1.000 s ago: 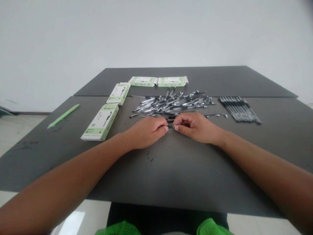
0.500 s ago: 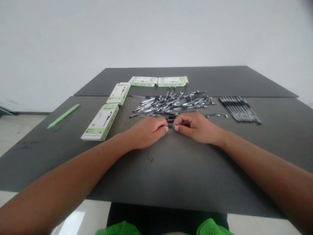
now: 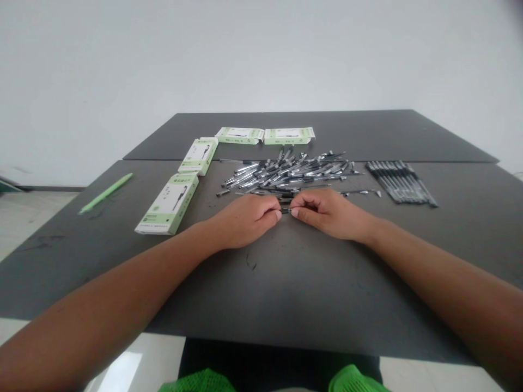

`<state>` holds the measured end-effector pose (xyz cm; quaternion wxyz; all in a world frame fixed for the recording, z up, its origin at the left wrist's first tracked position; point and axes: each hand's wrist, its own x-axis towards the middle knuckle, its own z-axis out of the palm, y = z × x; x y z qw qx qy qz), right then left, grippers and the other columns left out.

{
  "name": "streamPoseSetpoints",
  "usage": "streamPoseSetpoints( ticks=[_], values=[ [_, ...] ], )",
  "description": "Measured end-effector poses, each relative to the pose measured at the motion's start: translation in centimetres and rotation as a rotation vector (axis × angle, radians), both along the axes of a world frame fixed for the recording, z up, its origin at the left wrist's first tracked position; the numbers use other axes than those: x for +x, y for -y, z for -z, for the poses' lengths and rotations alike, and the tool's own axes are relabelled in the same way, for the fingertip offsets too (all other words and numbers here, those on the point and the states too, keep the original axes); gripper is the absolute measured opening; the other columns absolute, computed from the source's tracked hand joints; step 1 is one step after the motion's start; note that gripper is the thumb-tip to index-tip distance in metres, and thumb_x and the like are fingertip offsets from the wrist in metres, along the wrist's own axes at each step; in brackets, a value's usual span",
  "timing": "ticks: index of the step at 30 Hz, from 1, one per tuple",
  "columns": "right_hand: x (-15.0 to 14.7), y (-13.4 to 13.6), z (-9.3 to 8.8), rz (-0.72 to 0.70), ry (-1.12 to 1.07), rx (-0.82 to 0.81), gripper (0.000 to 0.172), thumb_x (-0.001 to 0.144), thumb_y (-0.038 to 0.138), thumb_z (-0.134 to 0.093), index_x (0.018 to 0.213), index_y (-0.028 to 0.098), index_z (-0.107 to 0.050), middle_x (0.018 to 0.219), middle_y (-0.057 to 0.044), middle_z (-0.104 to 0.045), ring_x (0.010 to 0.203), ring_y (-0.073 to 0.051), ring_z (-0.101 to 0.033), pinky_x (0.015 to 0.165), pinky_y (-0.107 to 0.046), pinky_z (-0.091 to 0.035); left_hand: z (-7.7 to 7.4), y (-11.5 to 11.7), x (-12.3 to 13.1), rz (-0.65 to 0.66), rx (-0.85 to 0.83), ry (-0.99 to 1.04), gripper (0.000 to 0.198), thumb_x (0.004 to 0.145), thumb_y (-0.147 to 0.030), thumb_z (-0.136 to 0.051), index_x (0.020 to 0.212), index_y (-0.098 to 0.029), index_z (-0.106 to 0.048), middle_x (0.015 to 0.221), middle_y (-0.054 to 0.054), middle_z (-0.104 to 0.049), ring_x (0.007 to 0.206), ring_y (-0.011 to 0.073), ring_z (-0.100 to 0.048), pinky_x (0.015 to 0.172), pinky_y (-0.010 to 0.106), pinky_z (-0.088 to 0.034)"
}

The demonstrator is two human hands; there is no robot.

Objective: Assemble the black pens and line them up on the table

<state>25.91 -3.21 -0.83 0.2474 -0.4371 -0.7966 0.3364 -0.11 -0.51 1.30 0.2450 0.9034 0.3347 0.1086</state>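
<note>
Both my hands meet just in front of a loose pile of pens (image 3: 281, 171) on the dark table. Between thumb and bent fingers, my left hand (image 3: 253, 218) pinches one end of a dark pen (image 3: 285, 210). My right hand (image 3: 330, 214) pinches its other end from the right. Only a short stretch of this pen shows in the gap; the rest is hidden by my fingers. More pens lie right behind my fingertips, at the near edge of the pile.
Pens in a neat side-by-side row (image 3: 401, 182) lie to the right. Green and white pen boxes stand around the left and back, the nearest box (image 3: 167, 204) beside my left forearm. A light green pen (image 3: 107, 193) lies far left on the table (image 3: 302, 288).
</note>
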Motion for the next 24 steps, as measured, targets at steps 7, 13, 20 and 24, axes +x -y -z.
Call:
streamPoseSetpoints(
  ticks=[7,13,20,24],
  values=[
    [-0.02,-0.03,-0.01,-0.002,0.002,0.017,0.023,0.105,0.040,-0.065,0.098,0.021,-0.074,0.081,-0.001,-0.069,0.073,-0.017,-0.058,0.067,-0.031,-0.041,-0.03,-0.01,-0.03,0.008,0.003,-0.012,0.028,0.109,-0.034,-0.051,0.102,-0.018,-0.073,0.093,0.005,-0.076,0.082,0.0196,-0.067,0.074,0.032,-0.042],
    [-0.11,0.00,-0.15,-0.005,0.005,0.034,0.023,0.105,0.039,-0.065,0.098,0.020,-0.075,0.079,-0.001,-0.068,0.071,-0.016,-0.057,0.066,-0.030,-0.040,0.03,-0.05,-0.03,0.002,0.000,-0.015,0.028,0.110,-0.035,-0.051,0.104,-0.018,-0.072,0.095,0.005,-0.076,0.084,0.0197,-0.068,0.075,0.032,-0.041],
    [-0.03,-0.09,0.22,-0.003,-0.014,0.011,0.019,0.103,0.036,-0.067,0.099,0.019,-0.073,0.078,0.000,-0.067,0.068,-0.014,-0.055,0.063,-0.028,-0.040,0.21,-0.03,-0.06,0.007,0.013,-0.019,0.027,0.110,-0.035,-0.052,0.102,-0.018,-0.072,0.093,0.005,-0.075,0.083,0.0192,-0.066,0.073,0.032,-0.040],
    [-0.05,-0.06,0.33,0.005,-0.021,0.008,0.017,0.102,0.035,-0.068,0.099,0.019,-0.073,0.078,0.000,-0.067,0.068,-0.014,-0.056,0.062,-0.028,-0.040,0.37,-0.04,-0.10,-0.001,0.024,-0.026,0.026,0.109,-0.035,-0.053,0.103,-0.018,-0.071,0.091,0.004,-0.074,0.079,0.0180,-0.064,0.071,0.032,-0.038]
  ],
)
